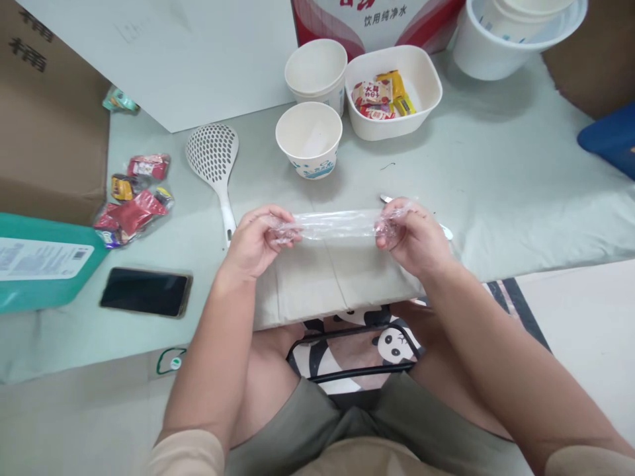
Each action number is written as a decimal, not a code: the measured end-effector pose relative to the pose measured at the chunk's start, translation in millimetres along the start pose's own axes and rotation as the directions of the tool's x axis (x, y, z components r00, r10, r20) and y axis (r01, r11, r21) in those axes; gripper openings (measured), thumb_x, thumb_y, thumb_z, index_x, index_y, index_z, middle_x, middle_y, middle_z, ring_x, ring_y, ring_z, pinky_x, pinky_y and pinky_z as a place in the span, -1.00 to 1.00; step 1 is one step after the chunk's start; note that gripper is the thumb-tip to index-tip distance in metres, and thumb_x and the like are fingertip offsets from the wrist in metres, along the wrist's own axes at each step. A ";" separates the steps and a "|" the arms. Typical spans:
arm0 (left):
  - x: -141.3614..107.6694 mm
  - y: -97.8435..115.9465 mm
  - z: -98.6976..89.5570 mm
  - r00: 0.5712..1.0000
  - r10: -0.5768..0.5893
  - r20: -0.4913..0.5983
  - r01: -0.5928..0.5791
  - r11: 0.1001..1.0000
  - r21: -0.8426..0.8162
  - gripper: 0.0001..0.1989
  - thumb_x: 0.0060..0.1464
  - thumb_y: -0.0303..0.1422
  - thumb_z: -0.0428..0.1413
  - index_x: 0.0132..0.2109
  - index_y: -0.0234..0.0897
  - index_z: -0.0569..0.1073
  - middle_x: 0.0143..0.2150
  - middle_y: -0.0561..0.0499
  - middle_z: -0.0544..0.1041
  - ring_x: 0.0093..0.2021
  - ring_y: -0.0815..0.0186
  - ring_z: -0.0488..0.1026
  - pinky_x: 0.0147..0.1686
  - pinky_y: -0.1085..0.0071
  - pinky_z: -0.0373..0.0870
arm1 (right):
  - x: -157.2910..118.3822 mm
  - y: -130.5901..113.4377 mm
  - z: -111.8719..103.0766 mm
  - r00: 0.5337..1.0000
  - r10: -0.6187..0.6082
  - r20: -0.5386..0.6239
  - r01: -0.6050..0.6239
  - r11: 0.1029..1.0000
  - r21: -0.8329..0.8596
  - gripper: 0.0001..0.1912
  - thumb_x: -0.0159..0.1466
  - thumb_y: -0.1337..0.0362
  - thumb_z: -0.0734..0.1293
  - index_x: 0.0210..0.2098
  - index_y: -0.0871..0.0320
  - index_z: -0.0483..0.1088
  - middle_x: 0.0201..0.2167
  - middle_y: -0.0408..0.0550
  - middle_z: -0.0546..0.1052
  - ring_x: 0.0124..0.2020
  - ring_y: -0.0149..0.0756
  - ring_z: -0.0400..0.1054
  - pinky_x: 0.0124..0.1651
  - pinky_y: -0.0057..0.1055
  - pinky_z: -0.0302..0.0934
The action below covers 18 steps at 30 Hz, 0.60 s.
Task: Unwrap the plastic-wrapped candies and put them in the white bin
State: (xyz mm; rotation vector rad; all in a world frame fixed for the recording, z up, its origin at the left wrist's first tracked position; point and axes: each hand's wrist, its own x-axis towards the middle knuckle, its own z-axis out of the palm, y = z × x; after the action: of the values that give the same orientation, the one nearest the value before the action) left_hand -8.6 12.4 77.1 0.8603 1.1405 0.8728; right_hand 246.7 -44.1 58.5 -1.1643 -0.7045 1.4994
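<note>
The left hand (258,243) and right hand (415,239), set apart, pinched opposite ends of the clear plastic film (340,225), seemingly to hold it taut over the cloth-covered table (342,277).

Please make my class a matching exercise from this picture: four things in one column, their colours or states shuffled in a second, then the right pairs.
Column 1
1. Clear plastic
2. Phone
3. Skimmer
4. Oblong bowl

Column 2
A. White and perforated
B. Holding wrapped packets
C. Held between the left grip and the right grip
D. Black, lying flat

Right pairs: 1-C; 2-D; 3-A; 4-B
</note>
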 end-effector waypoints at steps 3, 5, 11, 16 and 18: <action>4.5 -3.0 0.4 0.996 0.066 -0.061 -0.067 0.997 -0.028 -0.73 0.01 -0.19 0.15 -0.51 -0.27 0.51 -0.54 -0.02 0.49 -0.55 0.40 0.47 -0.57 0.52 0.43 | -1.3 0.7 -1.5 0.999 -0.039 0.015 0.040 0.996 -0.083 -0.55 0.11 -0.19 0.41 -0.50 0.07 0.43 -0.52 -0.10 0.51 -0.58 -0.33 0.36 -0.46 -0.29 0.30; 6.0 -6.0 0.7 0.987 0.115 -0.114 -0.115 0.993 0.007 -0.78 0.01 -0.26 0.21 -0.51 -0.28 0.48 -0.54 0.03 0.44 -0.56 0.46 0.40 -0.57 0.57 0.37 | -3.0 2.6 -1.1 0.997 -0.081 0.005 0.080 0.975 -0.207 -0.40 0.20 -0.31 0.30 -0.59 0.08 0.44 -0.53 -0.02 0.51 -0.52 -0.29 0.38 -0.41 -0.26 0.30; 5.4 -11.3 2.1 0.977 0.155 -0.149 -0.140 0.984 0.105 -0.72 -0.26 -0.55 0.29 -0.33 -0.25 0.44 -0.44 0.13 0.49 -0.42 0.45 0.53 -0.44 0.60 0.42 | -5.8 7.8 -0.7 0.998 -0.067 -0.015 0.051 0.863 -0.503 -0.72 0.20 0.06 0.51 -0.40 0.09 0.43 -0.58 -0.17 0.48 -0.53 -0.35 0.34 -0.39 -0.35 0.23; 0.8 -4.6 1.0 0.983 0.144 -0.115 -0.141 0.989 0.032 -0.66 -0.33 -0.52 0.31 -0.31 -0.24 0.44 -0.38 0.16 0.48 -0.46 0.47 0.53 -0.47 0.58 0.44 | -6.6 5.6 -6.7 0.935 0.220 0.279 -0.119 0.934 -0.338 -0.29 0.16 0.19 0.55 0.24 0.02 0.30 -0.30 -0.18 0.63 -0.29 -0.31 0.53 -0.21 -0.36 0.42; -2.6 -1.2 0.9 0.992 0.115 -0.044 -0.116 0.993 -0.008 -0.65 -0.36 -0.52 0.32 -0.32 -0.23 0.45 -0.40 0.16 0.48 -0.51 0.49 0.48 -0.51 0.58 0.42 | -7.5 4.3 -7.2 0.887 0.285 0.364 -0.195 0.944 -0.265 -0.35 0.18 0.15 0.54 0.23 0.04 0.36 -0.06 -0.02 0.66 -0.11 -0.29 0.57 -0.10 -0.34 0.47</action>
State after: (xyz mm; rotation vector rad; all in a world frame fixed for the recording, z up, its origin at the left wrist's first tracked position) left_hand -8.1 9.5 77.2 0.9092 1.1314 0.9961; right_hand 251.5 -53.4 54.3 -1.1539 -1.0549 1.9406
